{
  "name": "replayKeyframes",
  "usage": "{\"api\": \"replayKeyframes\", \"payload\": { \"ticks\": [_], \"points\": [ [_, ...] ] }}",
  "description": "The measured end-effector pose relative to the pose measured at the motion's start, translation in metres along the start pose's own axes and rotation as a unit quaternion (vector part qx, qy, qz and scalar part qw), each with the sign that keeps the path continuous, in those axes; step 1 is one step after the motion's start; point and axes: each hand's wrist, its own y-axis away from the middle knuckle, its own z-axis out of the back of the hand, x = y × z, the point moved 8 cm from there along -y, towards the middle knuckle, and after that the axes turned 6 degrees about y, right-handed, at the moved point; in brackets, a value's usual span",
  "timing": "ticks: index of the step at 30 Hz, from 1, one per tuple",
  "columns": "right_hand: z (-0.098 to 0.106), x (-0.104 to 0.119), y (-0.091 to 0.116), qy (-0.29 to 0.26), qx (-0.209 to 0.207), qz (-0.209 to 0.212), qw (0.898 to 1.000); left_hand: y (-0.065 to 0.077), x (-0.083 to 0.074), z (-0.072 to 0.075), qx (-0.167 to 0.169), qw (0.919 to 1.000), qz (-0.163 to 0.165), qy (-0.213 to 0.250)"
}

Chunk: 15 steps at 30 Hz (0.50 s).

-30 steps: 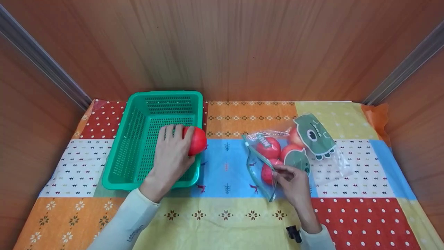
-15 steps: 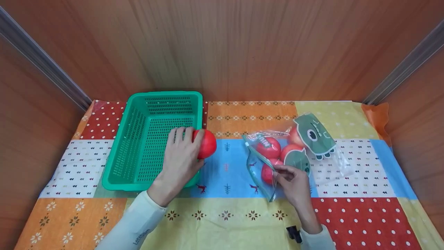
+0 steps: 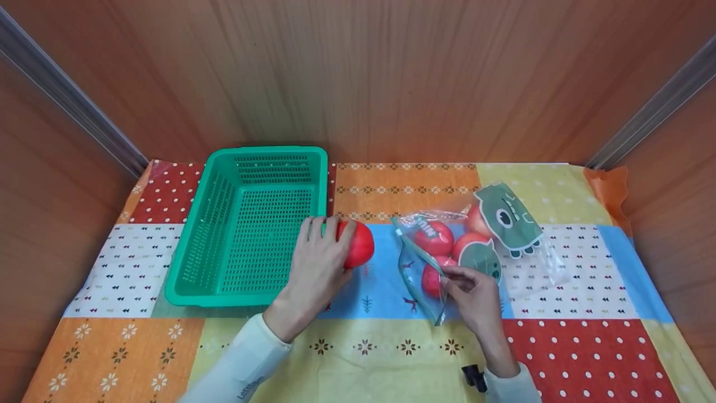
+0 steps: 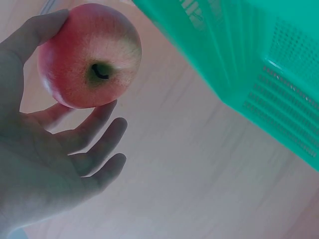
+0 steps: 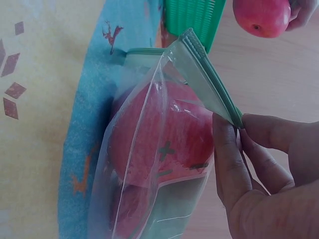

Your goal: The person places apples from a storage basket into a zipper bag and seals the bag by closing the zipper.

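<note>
A red apple [image 3: 361, 244] is pinched between the thumb and fingers of my left hand [image 3: 320, 260], in the air just right of the green basket. The left wrist view shows the apple's [image 4: 92, 55] stem end, with the thumb on one side and fingertips below. My right hand [image 3: 474, 296] pinches the green zip edge of a clear plastic bag [image 3: 545, 268] and holds its mouth apart. Several red apples [image 3: 433, 239] lie inside the bag, partly covered by its green cartoon print. In the right wrist view, thumb and fingers grip the bag's zip strip [image 5: 212, 79].
A green perforated plastic basket [image 3: 193, 263] stands at the left with no fruit showing in it. Patchwork cloth [image 3: 363, 358] covers the table. Wooden panels [image 3: 358, 84] enclose the back and both sides.
My left hand has carried the apple rightward and slightly nearer, from over the basket's right rim to past it, toward the bag. My right hand and the bag have stayed in place.
</note>
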Motion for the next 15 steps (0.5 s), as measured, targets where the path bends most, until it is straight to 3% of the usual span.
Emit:
{"api": "replayKeyframes", "payload": {
  "ticks": [11,15],
  "points": [
    [0.000,0.001,0.000,0.001,-0.008,0.014,1.000,0.006,-0.024,-0.022,0.010,0.9998,0.001,0.019],
    [0.000,0.001,0.000,-0.004,-0.004,0.015,1.000,0.010,-0.029,-0.033,0.028,0.9988,0.009,0.039]
  ]
}}
